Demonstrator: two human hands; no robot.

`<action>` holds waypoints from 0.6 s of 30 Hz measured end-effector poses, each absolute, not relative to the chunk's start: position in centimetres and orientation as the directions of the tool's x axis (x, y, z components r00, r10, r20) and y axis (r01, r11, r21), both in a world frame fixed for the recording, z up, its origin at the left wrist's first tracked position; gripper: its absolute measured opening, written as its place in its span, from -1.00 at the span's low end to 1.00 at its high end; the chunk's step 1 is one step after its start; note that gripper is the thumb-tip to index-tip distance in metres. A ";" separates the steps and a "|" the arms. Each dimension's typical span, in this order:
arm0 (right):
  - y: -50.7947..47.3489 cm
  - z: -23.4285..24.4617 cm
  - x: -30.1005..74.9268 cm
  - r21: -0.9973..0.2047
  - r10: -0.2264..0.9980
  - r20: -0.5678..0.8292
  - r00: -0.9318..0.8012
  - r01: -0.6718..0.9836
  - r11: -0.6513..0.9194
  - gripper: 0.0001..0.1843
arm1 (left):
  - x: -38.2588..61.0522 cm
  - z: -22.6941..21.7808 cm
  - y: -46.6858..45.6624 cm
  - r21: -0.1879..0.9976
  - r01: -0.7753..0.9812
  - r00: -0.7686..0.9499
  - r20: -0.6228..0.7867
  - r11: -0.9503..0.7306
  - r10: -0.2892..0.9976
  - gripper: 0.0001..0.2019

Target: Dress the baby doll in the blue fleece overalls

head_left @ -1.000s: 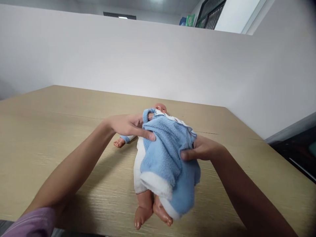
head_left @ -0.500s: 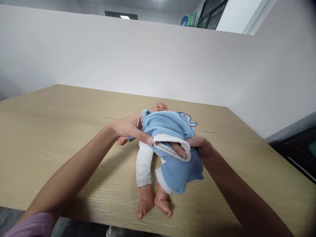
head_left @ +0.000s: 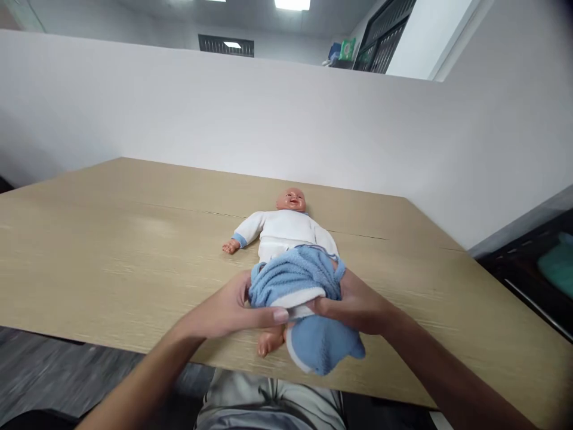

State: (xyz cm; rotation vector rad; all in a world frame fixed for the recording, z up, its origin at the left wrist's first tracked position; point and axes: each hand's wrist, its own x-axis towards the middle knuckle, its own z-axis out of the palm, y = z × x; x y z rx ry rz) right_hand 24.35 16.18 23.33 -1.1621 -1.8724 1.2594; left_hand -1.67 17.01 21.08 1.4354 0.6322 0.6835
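A baby doll point(head_left: 286, 230) in a white top lies on its back on the wooden table point(head_left: 111, 239), head away from me. A bunched light blue fleece garment point(head_left: 295, 280) with white cuffs sits over the doll's legs. My left hand point(head_left: 226, 310) grips its left side, thumb along the white cuff. My right hand point(head_left: 353, 304) grips the right side. One blue leg of the garment point(head_left: 320, 343) hangs past the table's near edge. A bare doll foot point(head_left: 268, 341) shows below my left hand.
A white partition wall point(head_left: 224, 113) runs behind the table. A dark shelf with something teal point(head_left: 555, 263) stands at the right. My lap in grey trousers point(head_left: 268, 406) shows below the table edge.
Both hands have pulled the blue garment from the doll's chest down to its legs, toward me. The doll's white top and arm are now uncovered. The camera has tilted back.
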 end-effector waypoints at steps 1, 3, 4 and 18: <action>15.7 23.3 23.9 -0.910 0.900 0.018 -0.435 0.367 0.195 -0.33 | -1.6 20.8 16.1 1.000 0.011 0.610 -0.027 0.026 0.792 -0.44; 14.9 23.3 23.1 -0.877 0.897 0.044 -0.439 0.413 0.245 -0.40 | -1.3 20.1 14.5 0.993 0.112 0.490 -0.089 0.039 0.867 -0.45; 14.6 23.3 22.8 -0.866 0.897 0.050 -0.439 0.429 0.257 -0.44 | -1.2 19.6 13.9 0.989 0.145 0.440 -0.095 0.034 0.893 -0.44; 12.5 23.5 21.4 -0.793 0.845 0.022 -0.535 0.505 0.341 -0.80 | -1.8 17.9 10.3 0.884 0.448 0.223 0.033 -0.132 0.974 -0.54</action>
